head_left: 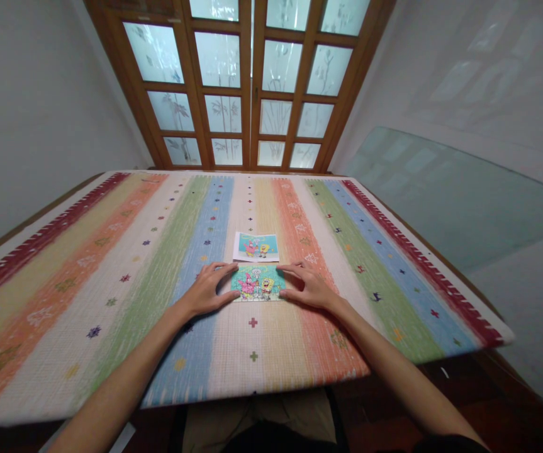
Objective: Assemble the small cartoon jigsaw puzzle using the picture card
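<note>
A small assembled jigsaw puzzle (258,283) with colourful cartoon characters lies flat on the striped tablecloth in front of me. My left hand (207,289) grips its left side, fingertips at the upper left corner and thumb at the lower left. On the opposite side my right hand (313,286) does the same, fingers at the upper right corner and thumb lower down. Just beyond the puzzle lies a printed picture card (256,247) with the same characters on it; neither hand is on the card.
The table wears a striped tablecloth (158,264) with small woven motifs, and its near edge runs just in front of my lap. Wooden doors with glass panes (251,94) stand behind the far edge. A pale glass panel (441,195) is at the right wall.
</note>
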The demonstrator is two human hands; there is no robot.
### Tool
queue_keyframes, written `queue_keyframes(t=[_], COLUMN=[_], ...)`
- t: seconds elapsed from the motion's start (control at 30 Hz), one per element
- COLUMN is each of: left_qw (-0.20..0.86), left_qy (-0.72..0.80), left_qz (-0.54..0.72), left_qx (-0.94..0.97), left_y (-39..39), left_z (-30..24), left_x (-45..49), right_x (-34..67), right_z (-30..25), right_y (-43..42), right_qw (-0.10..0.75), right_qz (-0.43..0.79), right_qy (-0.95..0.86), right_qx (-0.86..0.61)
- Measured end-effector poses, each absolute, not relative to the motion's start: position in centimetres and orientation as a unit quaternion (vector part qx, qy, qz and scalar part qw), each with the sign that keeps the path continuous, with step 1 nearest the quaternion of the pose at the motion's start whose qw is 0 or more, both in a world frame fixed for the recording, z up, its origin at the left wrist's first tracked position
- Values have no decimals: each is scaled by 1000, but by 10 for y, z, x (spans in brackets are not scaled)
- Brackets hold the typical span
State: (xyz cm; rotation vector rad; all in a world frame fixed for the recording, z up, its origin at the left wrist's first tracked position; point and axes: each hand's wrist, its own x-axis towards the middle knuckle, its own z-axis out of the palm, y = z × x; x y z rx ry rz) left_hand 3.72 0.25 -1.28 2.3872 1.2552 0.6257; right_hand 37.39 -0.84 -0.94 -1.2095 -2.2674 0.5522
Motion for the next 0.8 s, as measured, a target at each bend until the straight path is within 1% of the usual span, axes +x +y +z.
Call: queue_keyframes(t=[0.23,0.4,0.67,0.8], left_qw=[173,166,153,154], left_qy=[444,457,448,429], left_qz=[215,208,228,219], left_qx=[853,849,851,863], left_y=[3,1,-4,-3], left_z=[-14,-13,-11,-10], left_x=[37,39,51,59], right_x=[372,372,356,341], right_z=[-15,-17,-14,-16], right_y=[-10,-8,-11,-13], right_qw=[255,255,294,290], right_qz=[181,188,156,145], right_qy=[-840,-839,-845,-848], right_qx=[-443,-442,-419,-420])
